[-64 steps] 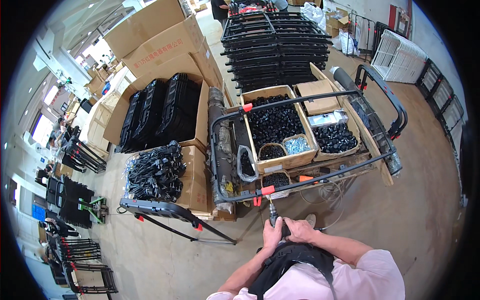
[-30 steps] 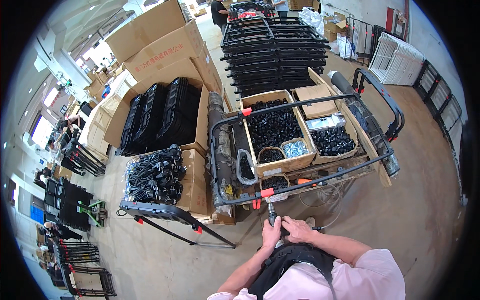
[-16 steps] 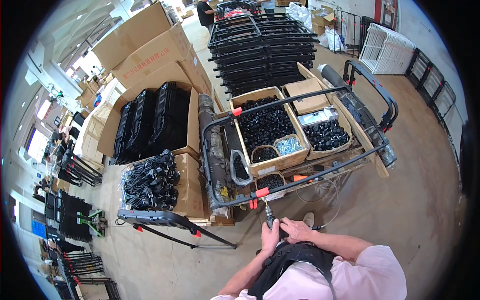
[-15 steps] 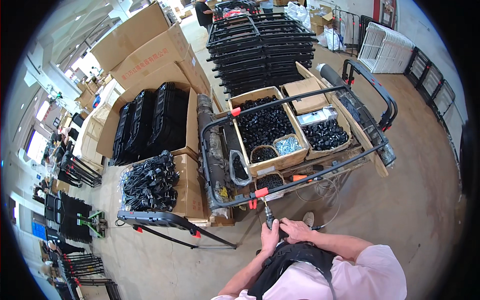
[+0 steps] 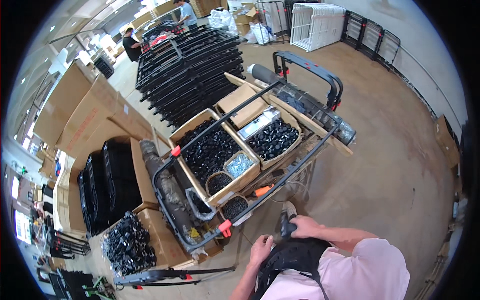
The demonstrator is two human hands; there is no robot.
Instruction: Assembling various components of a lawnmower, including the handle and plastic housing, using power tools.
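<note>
Tool (image 5: 287, 226), chunky, in right grip (image 5: 306, 227)

Wide brown floor (image 5: 370, 165) lies at 3 o'clock
White wall (image 5: 425, 35) at 2 o'clock, bright window (image 5: 22, 225) at 8 o'clock, little ceiling lights (image 5: 52, 28) glowing at 10 o'clock.

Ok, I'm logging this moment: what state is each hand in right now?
Left hand: loosely curled; whether it holds anything cannot be told.
Right hand: closed, holding the dark power tool.
</note>
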